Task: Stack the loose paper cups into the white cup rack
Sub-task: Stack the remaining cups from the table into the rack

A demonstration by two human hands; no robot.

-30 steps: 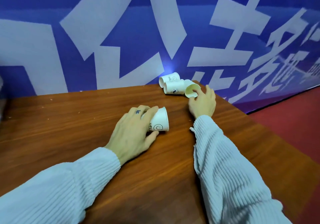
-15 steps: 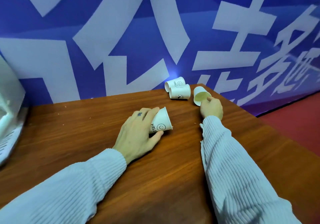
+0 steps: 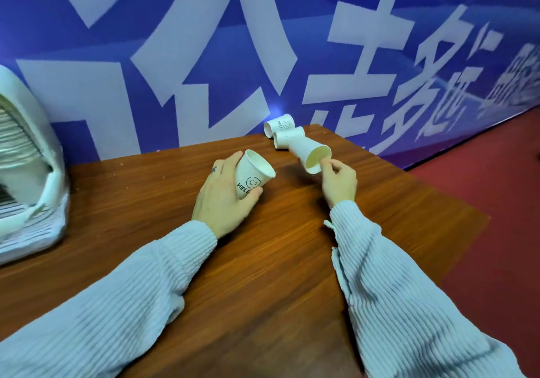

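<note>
Behind everything we see a blue banner wall printed with huge white characters, flat and matte. Below it runs a wooden table with dark reddish-brown grain and a smooth sheen; its right edge slants off toward a red floor, and a broad stretch of bare wood lies between the sleeves and toward the left. At the left edge of the view stands the white cup rack, a rounded white shell with ribbed rims of stacked cups showing inside, blurred and partly cut off. Both arms wear pale blue ribbed sleeves.

The left hand is wrapped around a white paper cup, a tapered cone with a smiley face and "HELL" lettering, its mouth tilted up and to the right, lifted just off the wood. The right hand pinches the rim of a second paper cup, thumb and fingertips closed on its lip; its cream-coloured inside faces us, and its base points back toward the wall. Behind it, at the table's far edge against the banner, two more loose cups lie on their sides, touching each other, mouths to the left.
</note>
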